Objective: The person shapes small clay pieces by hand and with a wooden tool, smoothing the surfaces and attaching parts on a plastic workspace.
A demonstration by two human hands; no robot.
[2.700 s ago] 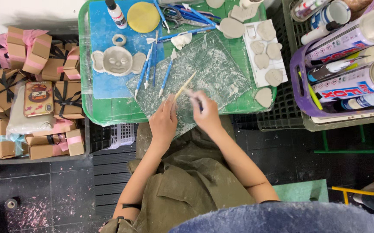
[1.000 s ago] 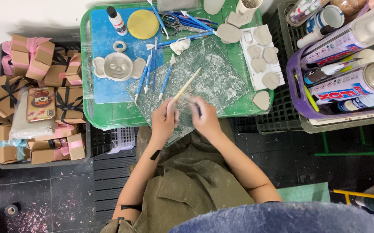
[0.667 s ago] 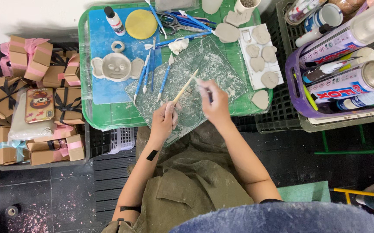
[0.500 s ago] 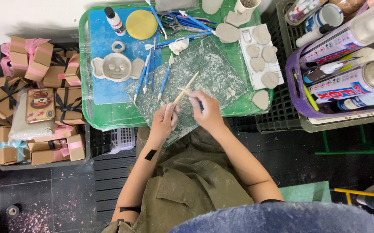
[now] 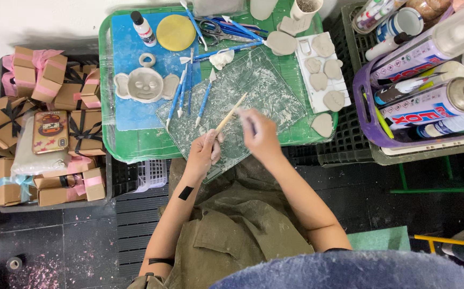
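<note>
My left hand (image 5: 204,154) grips a thin wooden modelling stick (image 5: 231,113) that slants up and right over a clear plastic sheet (image 5: 267,91) on the green tray (image 5: 135,150). My right hand (image 5: 259,135) is beside the stick's tip, fingers pinched on something small that I cannot make out. A flat clay animal face with two big ears (image 5: 145,84) lies on a blue mat (image 5: 125,115) to the left. Several blue-handled tools (image 5: 181,91) lie between the face and my hands.
Small clay cut-outs (image 5: 323,67) sit on a white board at the tray's right. A purple basket (image 5: 368,120) holds spray cans (image 5: 430,104). Wrapped gift boxes (image 5: 44,80) and a phone (image 5: 50,131) fill a crate at left. A yellow disc (image 5: 176,32), scissors (image 5: 218,33) and a small bottle (image 5: 142,28) lie at the back.
My right hand reached up over the plastic sheet and came back to the stick's tip. The left hand kept hold of the stick almost in place.
</note>
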